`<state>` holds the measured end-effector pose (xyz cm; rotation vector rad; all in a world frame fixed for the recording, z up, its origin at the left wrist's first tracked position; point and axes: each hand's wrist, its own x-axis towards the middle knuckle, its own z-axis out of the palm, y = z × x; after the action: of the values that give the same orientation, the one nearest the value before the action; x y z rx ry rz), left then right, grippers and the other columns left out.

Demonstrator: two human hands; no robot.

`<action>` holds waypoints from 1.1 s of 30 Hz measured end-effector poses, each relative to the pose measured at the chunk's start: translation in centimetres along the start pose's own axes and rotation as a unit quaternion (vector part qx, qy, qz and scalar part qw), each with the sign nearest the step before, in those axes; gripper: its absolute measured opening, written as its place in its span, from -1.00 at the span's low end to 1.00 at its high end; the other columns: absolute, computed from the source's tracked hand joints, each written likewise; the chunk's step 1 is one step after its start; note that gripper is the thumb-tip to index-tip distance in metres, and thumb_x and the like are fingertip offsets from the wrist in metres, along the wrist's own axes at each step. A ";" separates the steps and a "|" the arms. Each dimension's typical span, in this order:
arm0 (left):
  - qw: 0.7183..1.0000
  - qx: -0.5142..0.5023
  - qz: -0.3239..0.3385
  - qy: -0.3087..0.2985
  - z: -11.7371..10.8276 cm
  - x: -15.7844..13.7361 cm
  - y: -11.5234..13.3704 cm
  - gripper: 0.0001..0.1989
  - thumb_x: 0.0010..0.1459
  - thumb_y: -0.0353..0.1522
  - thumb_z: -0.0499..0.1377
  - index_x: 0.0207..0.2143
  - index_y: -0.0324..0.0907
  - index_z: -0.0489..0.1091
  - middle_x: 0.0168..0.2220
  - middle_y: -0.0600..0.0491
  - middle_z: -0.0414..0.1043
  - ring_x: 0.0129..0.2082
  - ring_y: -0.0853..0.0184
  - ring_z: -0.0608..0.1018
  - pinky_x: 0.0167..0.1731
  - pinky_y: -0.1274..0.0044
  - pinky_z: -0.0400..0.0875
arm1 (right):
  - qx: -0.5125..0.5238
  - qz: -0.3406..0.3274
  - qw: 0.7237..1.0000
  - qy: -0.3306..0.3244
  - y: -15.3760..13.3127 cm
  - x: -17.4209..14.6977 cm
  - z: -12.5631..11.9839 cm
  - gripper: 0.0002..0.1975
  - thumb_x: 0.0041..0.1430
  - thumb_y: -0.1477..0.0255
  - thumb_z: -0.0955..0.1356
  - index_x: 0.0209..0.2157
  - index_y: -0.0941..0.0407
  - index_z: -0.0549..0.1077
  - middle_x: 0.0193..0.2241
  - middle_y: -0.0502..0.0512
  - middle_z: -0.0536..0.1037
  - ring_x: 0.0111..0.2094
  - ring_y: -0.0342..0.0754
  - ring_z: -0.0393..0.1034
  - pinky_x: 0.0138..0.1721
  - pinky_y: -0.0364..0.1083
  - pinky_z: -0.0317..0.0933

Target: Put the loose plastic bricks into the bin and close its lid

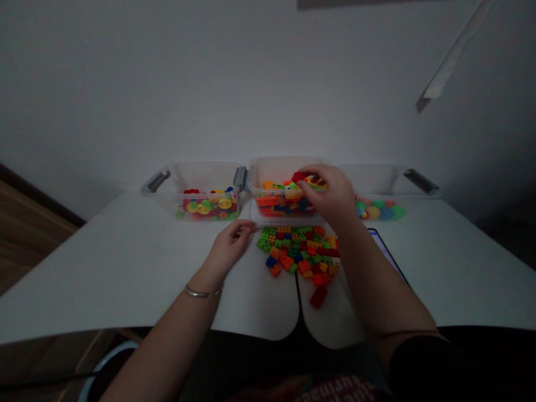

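One small red plastic block (297, 176) is pinched between the thumb and fingers of the right hand (335, 190), over the open middle clear plastic box (288, 166). Below it in that box lie red, orange, yellow, green and blue plastic blocks. Just in front of the box, a loose pile of mixed coloured plastic blocks (288, 245) spreads over the white bench (125, 268), with a lone dark red oblong block (318, 297) at its near end. The left hand (230, 243), a silver bangle (197, 293) at its wrist, rests beside the pile, fingers loosely curled; I cannot tell whether it holds anything. Farther out, the left clear plastic box (209, 173) contains small multicoloured pieces, and the right clear plastic box (372, 176) contains round coloured balls (386, 212). A dark-edged phone (389, 254) lies beyond the right forearm.
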<state>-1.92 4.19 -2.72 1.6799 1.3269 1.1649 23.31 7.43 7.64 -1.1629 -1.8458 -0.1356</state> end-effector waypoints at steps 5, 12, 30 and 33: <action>0.985 0.152 0.081 -0.018 -0.2 0.0 -0.6 -0.70 0.21 -0.26 0.16 -0.06 -0.15 0.52 -0.12 -0.09 0.58 -0.12 0.17 0.56 -0.06 0.31 0.44 | 0.004 0.063 0.997 0.043 1.9 0.4 -0.6 -0.77 0.23 0.34 0.31 -0.17 0.05 0.58 -0.17 0.11 0.62 -0.27 0.02 0.47 -0.15 0.05 0.33; 0.961 0.215 0.153 -0.084 -0.5 0.3 -0.7 -0.66 0.18 -0.35 0.21 0.03 -0.12 0.48 0.00 -0.09 0.57 0.02 0.11 0.54 0.10 0.19 0.35 | -0.047 0.100 0.994 0.022 3.1 0.3 -0.3 -0.79 0.22 0.34 0.31 -0.27 0.06 0.60 -0.28 0.12 0.63 -0.27 0.06 0.45 -0.13 0.07 0.29; 0.943 0.256 0.172 -0.121 -0.2 0.3 -1.1 -0.76 0.16 -0.39 0.25 -0.09 -0.13 0.53 -0.06 -0.09 0.59 -0.01 0.12 0.56 0.07 0.23 0.38 | -0.163 0.050 0.980 -0.104 1.9 0.6 -0.6 -0.64 0.32 0.25 0.21 -0.36 0.12 0.55 -0.32 0.23 0.60 -0.25 0.13 0.42 -0.15 0.10 0.25; 0.939 0.265 0.183 -0.121 -0.1 0.3 -1.3 -0.75 0.16 -0.41 0.25 -0.09 -0.12 0.52 -0.07 -0.07 0.59 -0.02 0.13 0.57 0.06 0.24 0.39 | -0.180 0.034 0.965 -0.186 1.3 0.5 -0.4 -0.58 0.36 0.22 0.17 -0.34 0.12 0.55 -0.32 0.19 0.61 -0.26 0.11 0.44 -0.19 0.06 0.23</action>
<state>-2.48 4.79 -3.83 2.4562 1.2728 0.7861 24.48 8.30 7.79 -1.5880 -2.1645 -0.2356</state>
